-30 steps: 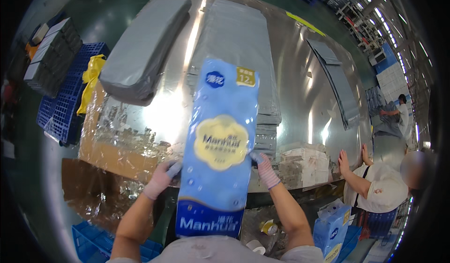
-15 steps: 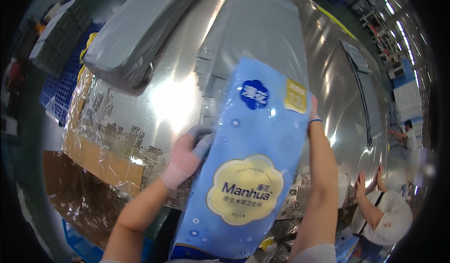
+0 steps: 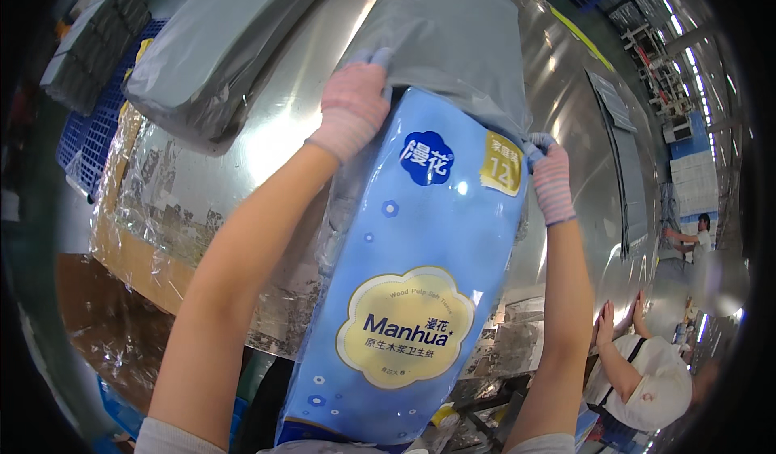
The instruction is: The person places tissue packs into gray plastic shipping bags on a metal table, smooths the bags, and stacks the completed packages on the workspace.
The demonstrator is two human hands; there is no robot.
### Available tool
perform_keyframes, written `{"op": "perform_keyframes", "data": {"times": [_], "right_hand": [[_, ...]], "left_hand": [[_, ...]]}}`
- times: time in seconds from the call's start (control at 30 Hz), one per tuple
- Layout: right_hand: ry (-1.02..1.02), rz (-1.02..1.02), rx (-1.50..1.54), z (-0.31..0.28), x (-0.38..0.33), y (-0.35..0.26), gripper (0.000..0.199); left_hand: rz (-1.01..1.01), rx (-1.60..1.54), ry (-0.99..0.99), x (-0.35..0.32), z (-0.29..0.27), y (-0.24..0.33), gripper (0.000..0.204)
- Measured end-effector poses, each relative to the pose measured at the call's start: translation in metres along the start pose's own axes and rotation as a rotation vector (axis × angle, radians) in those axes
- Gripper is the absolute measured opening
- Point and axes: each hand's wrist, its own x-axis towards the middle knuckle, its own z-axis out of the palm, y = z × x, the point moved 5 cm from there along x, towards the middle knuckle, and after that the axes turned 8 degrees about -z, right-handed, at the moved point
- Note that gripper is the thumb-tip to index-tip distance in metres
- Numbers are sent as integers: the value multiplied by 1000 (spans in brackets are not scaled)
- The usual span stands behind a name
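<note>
A long pack of tissue (image 3: 428, 228) in glossy blue plastic film, with a cream flower-shaped label, slants away from my body over the near edge of the metal table (image 3: 566, 252). At its far end lies a grey plastic bag (image 3: 457, 38), its mouth against the top of the pack. My left hand (image 3: 354, 108), in a pink and grey glove, is closed on the bag's edge at the pack's upper left corner. At the upper right corner my right hand (image 3: 552, 177), gloved alike, pinches the other side of the bag mouth.
A filled grey bag (image 3: 206, 54) rests at the far left of the table. Flat grey bags (image 3: 624, 151) lie at the right. Below the left edge is an open cardboard box (image 3: 105, 325). At the near right, a co-worker (image 3: 643, 377) has both hands on the table.
My left hand has gone from the pack's left side up to the bag mouth. My right hand has come into view at the upper right corner. The bag mouth now meets the pack's top.
</note>
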Motion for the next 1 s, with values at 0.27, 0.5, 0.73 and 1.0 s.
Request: {"op": "perform_keyframes", "data": {"times": [0.27,0.5,0.73,1.0], "right_hand": [[-107,3,135,-13,-60,25,13],[-59,33,-312,-6,9,167,25],[-503,-24,-859,39,-35,60,24],[-843,129,-583,16,-224,15,26]], "left_hand": [[-233,-70,-283,-43,32,-23,31],[-134,11,-412,-25,45,-10,21],[-73,104,-615,-42,14,-24,21],[-100,-36,-858,-220,-47,-44,23]]}}
